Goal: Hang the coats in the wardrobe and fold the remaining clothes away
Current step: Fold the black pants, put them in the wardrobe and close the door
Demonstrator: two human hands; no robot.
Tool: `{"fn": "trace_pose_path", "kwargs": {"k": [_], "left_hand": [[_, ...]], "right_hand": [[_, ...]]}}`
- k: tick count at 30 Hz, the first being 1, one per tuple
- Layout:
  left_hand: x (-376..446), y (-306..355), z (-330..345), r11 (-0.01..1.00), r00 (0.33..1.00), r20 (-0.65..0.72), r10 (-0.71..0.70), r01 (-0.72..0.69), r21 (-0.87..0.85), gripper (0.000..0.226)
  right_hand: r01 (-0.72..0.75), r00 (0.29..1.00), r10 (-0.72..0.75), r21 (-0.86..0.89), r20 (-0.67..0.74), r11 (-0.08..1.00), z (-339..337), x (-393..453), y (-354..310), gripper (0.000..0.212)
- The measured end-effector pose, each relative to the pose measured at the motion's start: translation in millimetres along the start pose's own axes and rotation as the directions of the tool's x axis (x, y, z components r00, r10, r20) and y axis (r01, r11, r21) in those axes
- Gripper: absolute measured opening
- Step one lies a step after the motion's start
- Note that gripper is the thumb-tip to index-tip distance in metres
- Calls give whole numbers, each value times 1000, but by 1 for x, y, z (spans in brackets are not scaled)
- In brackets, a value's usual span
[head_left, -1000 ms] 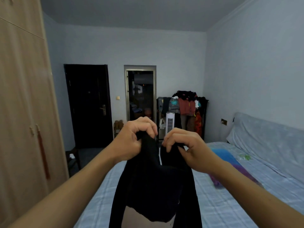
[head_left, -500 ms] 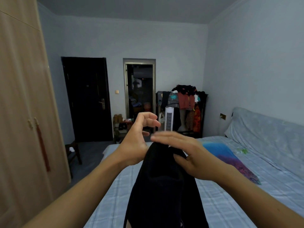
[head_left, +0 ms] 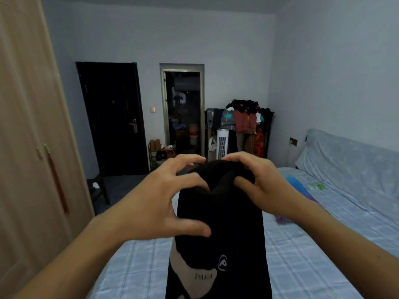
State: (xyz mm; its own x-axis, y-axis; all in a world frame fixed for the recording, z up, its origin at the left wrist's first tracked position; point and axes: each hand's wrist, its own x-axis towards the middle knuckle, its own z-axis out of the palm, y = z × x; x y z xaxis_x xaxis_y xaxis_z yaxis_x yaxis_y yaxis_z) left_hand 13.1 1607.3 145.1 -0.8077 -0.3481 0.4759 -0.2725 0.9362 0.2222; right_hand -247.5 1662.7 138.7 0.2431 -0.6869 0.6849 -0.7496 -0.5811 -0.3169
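- The right hand [head_left: 262,186] pinches the bunched top of the black garment [head_left: 218,229], thumb and fingers curled into the cloth.
- The left hand [head_left: 164,203] has its fingers spread, thumb resting on the garment's side, nothing gripped.
- The garment hangs above the bed [head_left: 302,251], well apart from the wardrobe [head_left: 28,147].
- Risk: held by one pinch, the cloth could slip and drop crumpled onto the bed.
- Risk: if the left hand grabs the wrong layer, the fold would come out uneven.
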Motion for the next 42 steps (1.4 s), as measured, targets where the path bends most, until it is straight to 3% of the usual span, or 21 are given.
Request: {"fn": "trace_pose_path", "kwargs": {"k": [2, 6, 10, 15, 20, 23, 28, 33, 38, 42], "left_hand": [[1, -1, -5, 997, 999, -25, -46, 47, 62, 49], [7, -8, -10, 999, 995, -96, -10, 7, -35, 32], [12, -16, -11, 986, 971, -220, -96, 62, -156, 30], [25, -17, -8, 892, 958, -210, -198, 87, -443, 56], [38, -14, 13, 889, 932, -233, -276, 156, -430, 54], [37, -17, 22, 901, 916, -257, -308, 194, -388, 49], [36, -22, 31, 898, 900, -284, -332, 210, -386, 41], [33, -27, 36, 871, 886, -280, -370, 226, -435, 41], [31, -32, 33, 875, 895, -282, -346, 199, -442, 41], [28, -35, 37, 900, 916, -253, -312, 199, -388, 42]], "right_hand": [[-6, 1000, 6, 10, 4, 1000, -1, 3, 1, 34], [40, 998, -40, -4, 38, 999, -2, 6, 2, 35], [30, 996, -31, 11, 86, 999, -14, 8, 11, 39], [-67, 997, 57, 173, 60, 983, -19, -1, 23, 32], [-133, 985, 155, 241, -72, 961, -3, -8, 36, 21], [-166, 978, 194, 287, -72, 943, 6, -14, 42, 22], [-201, 961, 260, 411, -94, 889, 21, -28, 46, 33], [-253, 935, 344, 517, -88, 818, 51, -70, 53, 61], [-469, 869, 490, 419, 62, 778, 96, -117, 72, 46], [-537, 816, 567, 507, 110, 674, 107, -124, 96, 17]]}}
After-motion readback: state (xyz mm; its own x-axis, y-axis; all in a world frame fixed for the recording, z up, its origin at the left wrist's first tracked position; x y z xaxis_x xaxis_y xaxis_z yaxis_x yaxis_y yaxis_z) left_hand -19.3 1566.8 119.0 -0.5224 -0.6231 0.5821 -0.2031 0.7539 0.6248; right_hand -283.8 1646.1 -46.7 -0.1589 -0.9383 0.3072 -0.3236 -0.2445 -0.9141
